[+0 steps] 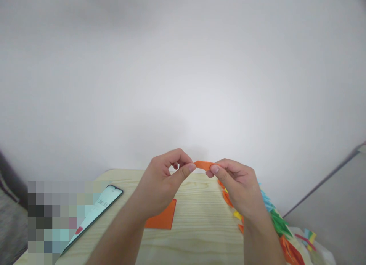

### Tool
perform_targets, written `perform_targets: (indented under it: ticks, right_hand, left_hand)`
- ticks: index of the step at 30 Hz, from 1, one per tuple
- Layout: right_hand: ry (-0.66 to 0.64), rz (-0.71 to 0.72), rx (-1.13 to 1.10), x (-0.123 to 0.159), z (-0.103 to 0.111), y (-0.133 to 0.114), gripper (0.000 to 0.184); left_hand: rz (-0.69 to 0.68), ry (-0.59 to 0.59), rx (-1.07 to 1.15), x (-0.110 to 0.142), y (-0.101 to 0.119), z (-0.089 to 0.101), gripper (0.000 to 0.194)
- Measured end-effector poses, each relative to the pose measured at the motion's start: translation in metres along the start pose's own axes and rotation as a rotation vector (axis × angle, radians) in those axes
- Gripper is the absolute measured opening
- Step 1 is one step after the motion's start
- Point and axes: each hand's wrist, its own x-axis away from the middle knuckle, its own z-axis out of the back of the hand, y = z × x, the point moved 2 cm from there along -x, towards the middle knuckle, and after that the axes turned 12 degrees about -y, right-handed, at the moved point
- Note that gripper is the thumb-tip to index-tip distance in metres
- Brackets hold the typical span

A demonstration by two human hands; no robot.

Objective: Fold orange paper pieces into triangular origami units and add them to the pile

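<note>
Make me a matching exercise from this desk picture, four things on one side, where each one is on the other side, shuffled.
Things:
1. folded orange strip
2. phone
3. flat orange sheet
4. heap of coloured folded pieces

Places:
A. lying on the table below the left hand
B. pinched between both hands
C. table's left edge
D. behind the right hand, on the table's right side

Pairs: 1-B, 2-C, 3-A, 4-D

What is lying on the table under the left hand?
Under the left hand, a flat orange paper sheet lies on the wooden table. The forearm covers its left part.
</note>
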Motion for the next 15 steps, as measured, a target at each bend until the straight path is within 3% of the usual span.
perform_targets:
  ticks: [15]
  right_hand:
    - [-0.055,-0.035,0.003,0.0017,0.0046,0.0010,0.032]
  left_hand:
    - [0.042,-0.004,0.162,-0.0010,-0.0080,0.0008,0.028]
